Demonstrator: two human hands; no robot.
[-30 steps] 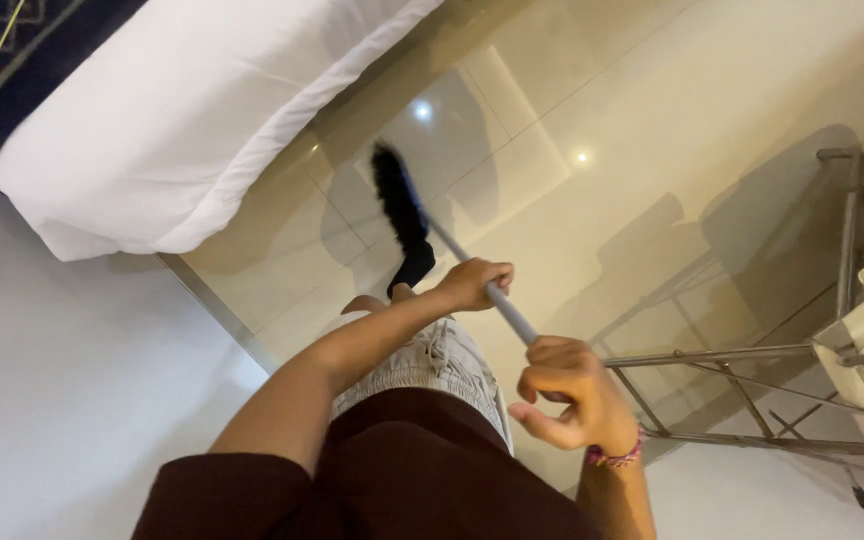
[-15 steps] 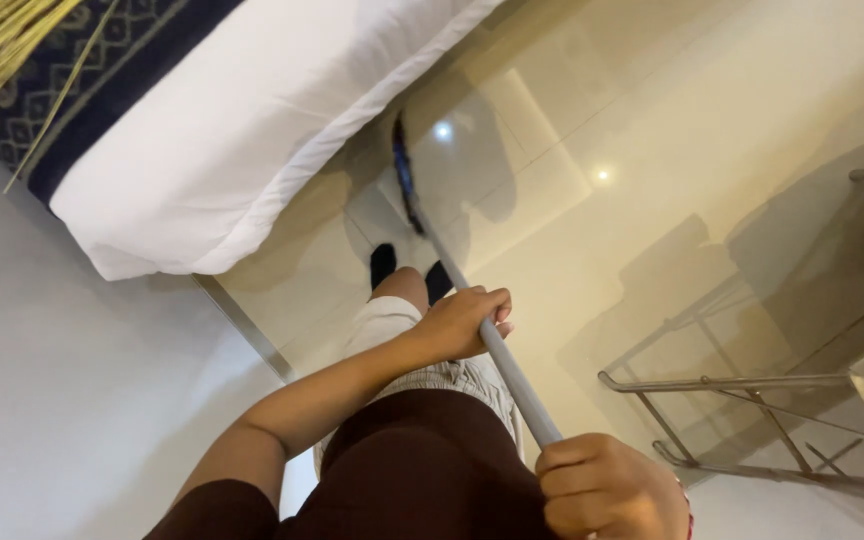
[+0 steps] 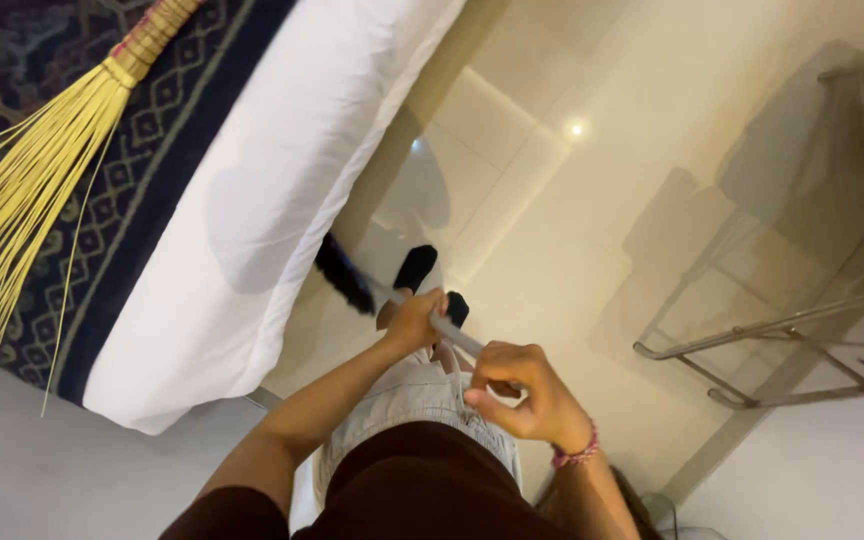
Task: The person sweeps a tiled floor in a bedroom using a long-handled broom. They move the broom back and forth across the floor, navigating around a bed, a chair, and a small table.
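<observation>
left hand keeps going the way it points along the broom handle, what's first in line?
Likely the dark broom head at the bed's edge: the left hand grips the handle aiming that way. Beyond it is the white bed. Depth is unclear from above.

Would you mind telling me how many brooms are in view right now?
2: a straw broom lying on the patterned bed cover at upper left, and a dark-bristled broom by the bed's edge, its handle held in both hands.
</observation>
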